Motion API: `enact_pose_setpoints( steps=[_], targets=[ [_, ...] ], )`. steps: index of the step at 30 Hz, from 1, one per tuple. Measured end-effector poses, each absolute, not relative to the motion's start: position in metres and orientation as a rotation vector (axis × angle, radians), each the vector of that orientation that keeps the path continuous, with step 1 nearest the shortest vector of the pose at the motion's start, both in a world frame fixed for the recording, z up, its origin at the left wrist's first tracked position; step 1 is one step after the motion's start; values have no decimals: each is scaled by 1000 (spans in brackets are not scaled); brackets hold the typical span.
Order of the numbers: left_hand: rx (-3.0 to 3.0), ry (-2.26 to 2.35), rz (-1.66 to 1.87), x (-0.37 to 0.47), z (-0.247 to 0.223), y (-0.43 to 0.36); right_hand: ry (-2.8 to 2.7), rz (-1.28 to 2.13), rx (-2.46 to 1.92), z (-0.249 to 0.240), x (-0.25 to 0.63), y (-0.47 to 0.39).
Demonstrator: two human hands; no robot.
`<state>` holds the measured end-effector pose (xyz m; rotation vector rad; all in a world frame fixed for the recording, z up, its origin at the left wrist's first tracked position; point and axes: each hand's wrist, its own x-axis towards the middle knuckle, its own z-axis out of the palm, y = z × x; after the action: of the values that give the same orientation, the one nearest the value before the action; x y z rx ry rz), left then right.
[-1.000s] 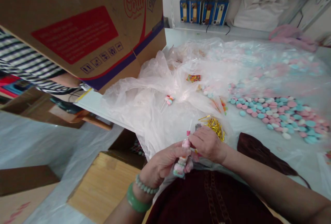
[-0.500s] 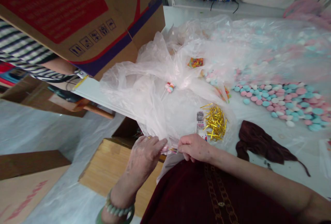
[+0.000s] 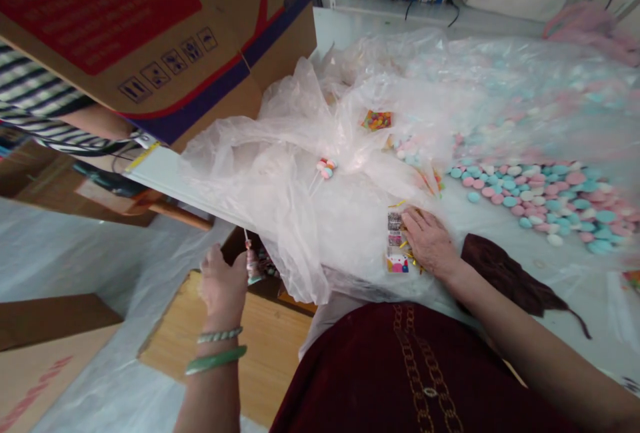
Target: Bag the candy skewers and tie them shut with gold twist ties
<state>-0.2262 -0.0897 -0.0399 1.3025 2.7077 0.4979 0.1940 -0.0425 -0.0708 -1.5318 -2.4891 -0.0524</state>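
My left hand (image 3: 223, 283) is at the table's left edge, thumb and fingers apart. Just beyond its thumb, a wrapped lollipop (image 3: 251, 261) with its white stick upward is in the air over an open box (image 3: 235, 244). My right hand (image 3: 429, 241) lies over the pile of gold twist ties (image 3: 413, 259), covering most of it; its fingers are extended. Beside it is a printed label card (image 3: 397, 263). Another lollipop (image 3: 326, 167) of pink, white, orange and blue pieces rests on the plastic sheeting (image 3: 345, 219).
Pink, blue and white candies (image 3: 555, 193) spread at the right, partly under plastic. A dark brown cloth (image 3: 500, 273) lies nearer. A big carton (image 3: 210, 79) stands at the left, with another person's striped sleeve (image 3: 40, 99) behind it. A wooden surface (image 3: 270, 339) is below the table.
My left hand has moved left and let go of the wrapped lollipop beside the table. My right hand has gone from the front edge onto the gold twist ties.
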Motion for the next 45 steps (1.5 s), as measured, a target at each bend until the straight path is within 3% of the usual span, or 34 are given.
enact_pose_setpoints(
  steps=[2,5,8,11,13,25,29,36,39,45],
  targets=[
    [1505,2763,798,-184,-21,-84,-2460,-78,-1619,-70,203,-41],
    [1810,2225,978,-105,-2,-83,-2417,-52,-1654,-67,209,-37],
    [1840,1711,654,-28,-3,-75,-2352,36,-1626,-65,204,-32],
    [1859,1766,251,25,-14,-59,-2301,136,-1576,-69,196,-29],
    [1932,1786,182,44,-22,-49,-2235,204,-1583,-72,194,-28],
    [1593,1711,336,0,-26,-20,-2264,250,-1677,-62,196,-32],
    [1527,1652,586,-17,-27,-15,-2252,185,-1566,-49,197,-39],
    [669,1264,913,-19,-32,-18,-2055,193,-1388,-22,189,-60],
    [472,1193,1019,-14,-30,-25,-1866,459,-1493,-15,167,-61],
    [269,1072,1204,-5,-23,-33,-1414,1343,-1606,-22,114,-46]
  ],
)
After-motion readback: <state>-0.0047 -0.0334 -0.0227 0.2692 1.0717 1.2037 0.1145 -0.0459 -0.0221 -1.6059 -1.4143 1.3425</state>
